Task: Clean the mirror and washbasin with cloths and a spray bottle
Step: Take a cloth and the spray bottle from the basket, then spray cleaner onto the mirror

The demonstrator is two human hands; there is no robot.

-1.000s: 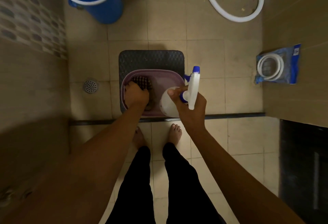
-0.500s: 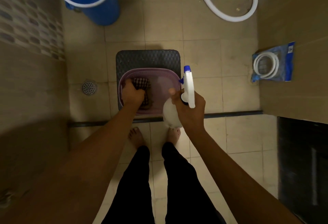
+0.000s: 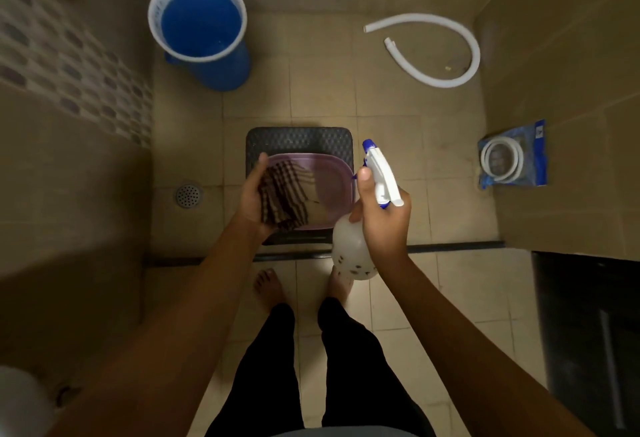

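Overhead, left hand (image 3: 254,199) palm-up holding checked cloth (image 3: 284,196), right hand (image 3: 382,218) gripping spray bottle (image 3: 353,249)

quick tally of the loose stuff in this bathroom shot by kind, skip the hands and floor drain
Cloths: 1, checked cloth
Spray bottles: 1, spray bottle
Tubs: 1, purple tub
Stools: 1, dark stool
Buckets: 1, blue bucket
Hoses: 2, loose white hose, packaged hose
Total: 7
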